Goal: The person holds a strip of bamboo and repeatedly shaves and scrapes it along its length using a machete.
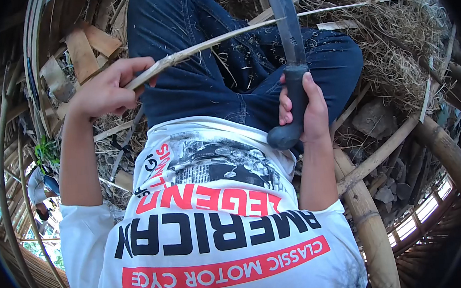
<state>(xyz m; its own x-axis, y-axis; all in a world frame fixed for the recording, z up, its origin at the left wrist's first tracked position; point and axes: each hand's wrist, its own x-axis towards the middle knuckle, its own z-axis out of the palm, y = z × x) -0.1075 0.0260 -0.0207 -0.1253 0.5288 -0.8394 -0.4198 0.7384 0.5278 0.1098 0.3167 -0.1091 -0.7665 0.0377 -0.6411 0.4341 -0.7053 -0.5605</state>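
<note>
My left hand is closed on a pale bamboo strip, gripping it near its thick end. The strip runs to the right over my crossed legs and meets the knife blade; a thinner length shows beyond it. In my right hand is a large knife, fingers wrapped round its black handle with the rounded butt toward me. Its dark blade points away from me, and the tip is cut off by the frame's top edge. Small shavings cling to my dark jeans.
Curly shavings lie heaped at the right. Flat wood pieces rest beside my left hand. A thick bamboo pole and a stone are at my right. Another person appears in the distance at the left, beyond upright poles.
</note>
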